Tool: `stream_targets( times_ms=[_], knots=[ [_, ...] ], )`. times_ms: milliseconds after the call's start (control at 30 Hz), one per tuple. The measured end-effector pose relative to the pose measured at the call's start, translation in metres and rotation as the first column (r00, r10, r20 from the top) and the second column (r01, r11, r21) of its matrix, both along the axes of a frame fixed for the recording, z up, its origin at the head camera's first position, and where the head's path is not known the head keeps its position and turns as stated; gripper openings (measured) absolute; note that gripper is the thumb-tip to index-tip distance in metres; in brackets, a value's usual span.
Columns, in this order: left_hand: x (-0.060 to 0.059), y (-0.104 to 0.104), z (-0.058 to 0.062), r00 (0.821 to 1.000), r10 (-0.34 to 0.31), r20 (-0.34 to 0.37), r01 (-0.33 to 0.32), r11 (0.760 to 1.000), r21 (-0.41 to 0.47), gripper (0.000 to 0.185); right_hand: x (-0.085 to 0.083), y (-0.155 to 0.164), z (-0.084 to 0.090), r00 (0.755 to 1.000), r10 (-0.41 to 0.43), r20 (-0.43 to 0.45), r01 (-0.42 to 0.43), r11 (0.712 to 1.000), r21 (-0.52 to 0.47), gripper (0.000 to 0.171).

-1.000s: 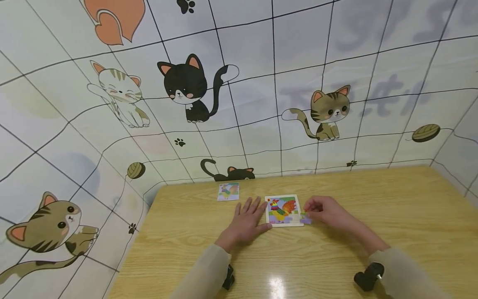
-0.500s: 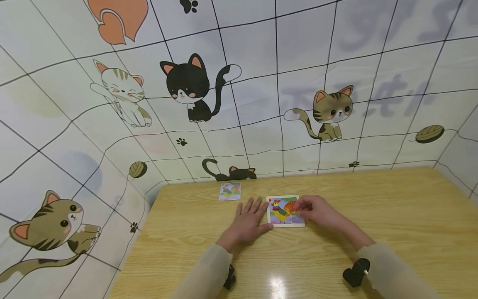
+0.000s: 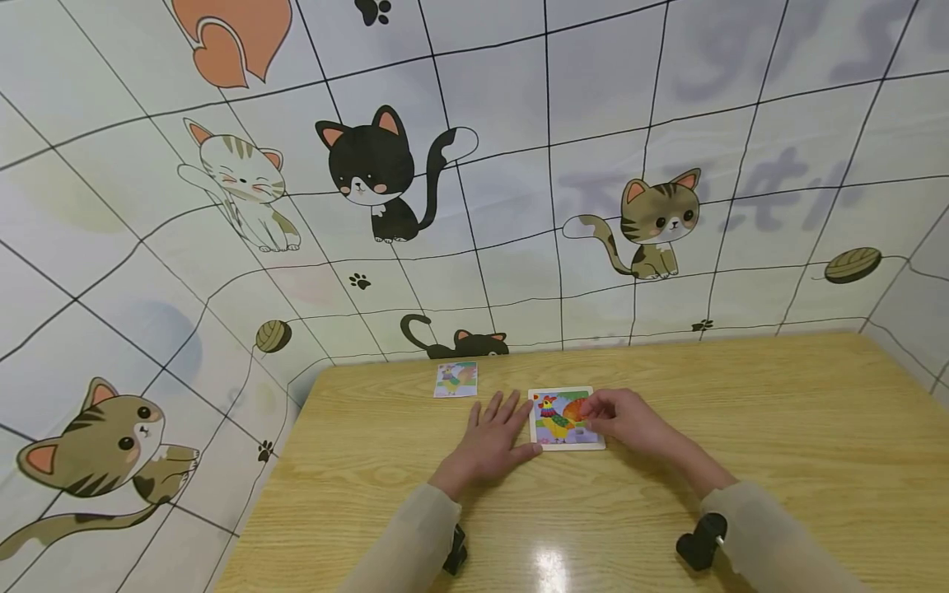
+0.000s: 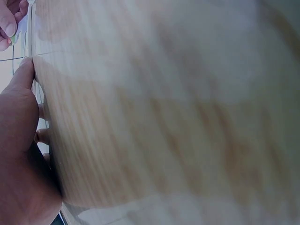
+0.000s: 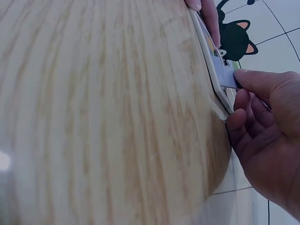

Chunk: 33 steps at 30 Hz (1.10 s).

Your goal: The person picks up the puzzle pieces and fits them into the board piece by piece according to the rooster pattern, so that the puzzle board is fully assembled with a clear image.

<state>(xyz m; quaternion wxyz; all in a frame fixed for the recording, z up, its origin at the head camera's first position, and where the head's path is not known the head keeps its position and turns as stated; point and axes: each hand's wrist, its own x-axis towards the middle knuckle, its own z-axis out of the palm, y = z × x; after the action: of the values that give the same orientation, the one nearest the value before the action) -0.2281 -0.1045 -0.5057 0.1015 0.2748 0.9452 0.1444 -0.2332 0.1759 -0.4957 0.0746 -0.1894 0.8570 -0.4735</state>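
A rooster jigsaw puzzle [image 3: 554, 418] in a white-rimmed frame lies on the table, mostly filled with coloured pieces. My left hand [image 3: 489, 441] rests flat on the table with fingers spread, its index fingertip and thumb touching the puzzle's left edge. Over the puzzle's right side, my right hand [image 3: 626, 420] pinches a puzzle piece [image 5: 228, 75] between thumb and fingers. That piece is purple with a little green, and the right wrist view has it tilted over the frame's lower right corner. The right fingers hide part of the rooster's tail.
A small card [image 3: 455, 380] with a paler print of the rooster lies at the table's back left. The wooden table [image 3: 778, 412] meets a wall [image 3: 511, 272] printed with cartoon cats.
My right hand has moved left with the puzzle piece, from beside the frame to over its lower right part. The left hand stays in place at the frame's edge.
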Motion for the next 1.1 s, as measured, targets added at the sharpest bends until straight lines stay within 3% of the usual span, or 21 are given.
stream_targets(
  times_ms=[733,1100],
  knots=[
    [-0.0006,0.0001,0.0007,1.0,0.002,-0.008,-0.002,1.0,-0.015,0.076,0.0051,-0.0049,-0.0056,0.998,-0.059,-0.033,0.062,0.995,0.078,0.015],
    [-0.0009,0.0005,0.0012,1.0,0.005,-0.02,-0.006,1.0,-0.019,0.076,0.0056,0.0032,-0.0081,0.993,-0.009,-0.119,0.024,0.991,0.13,0.023]
  ],
)
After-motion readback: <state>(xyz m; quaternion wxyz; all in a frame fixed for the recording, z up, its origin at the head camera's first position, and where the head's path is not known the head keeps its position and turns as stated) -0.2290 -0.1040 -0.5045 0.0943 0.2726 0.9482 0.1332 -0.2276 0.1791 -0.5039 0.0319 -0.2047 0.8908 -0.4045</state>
